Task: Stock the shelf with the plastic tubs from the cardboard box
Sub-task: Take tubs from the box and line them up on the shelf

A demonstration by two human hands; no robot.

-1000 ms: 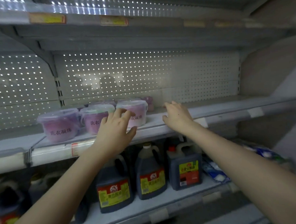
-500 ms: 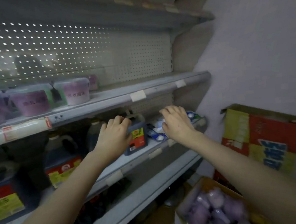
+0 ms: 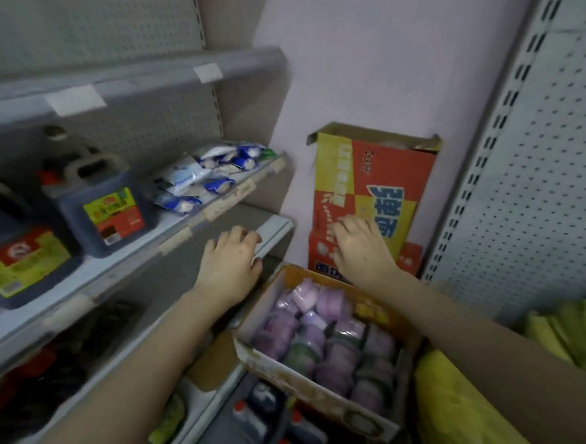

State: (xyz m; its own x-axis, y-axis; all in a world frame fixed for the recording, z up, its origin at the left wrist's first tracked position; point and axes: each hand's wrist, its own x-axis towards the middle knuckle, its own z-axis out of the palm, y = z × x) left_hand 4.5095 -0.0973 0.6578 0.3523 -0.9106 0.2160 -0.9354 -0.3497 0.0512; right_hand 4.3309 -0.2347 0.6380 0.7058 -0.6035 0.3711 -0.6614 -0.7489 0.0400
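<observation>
Below both empty hands [image 3: 230, 260] [image 3: 360, 248]: plastic tubs [image 3: 326, 340] in cardboard box [image 3: 315, 381].

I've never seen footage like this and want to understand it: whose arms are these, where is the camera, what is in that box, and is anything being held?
There is no machine here. These are a person's two bare arms, seen from one wide-angle camera worn on the head, looking forward and down. The left hand and right hand hover above an open cardboard box packed with purple plastic tubs. Both hands hold nothing. Behind the box, a red and yellow carton stands against the wall. To the left, a shelf carries dark jugs and blue and white packets.
</observation>
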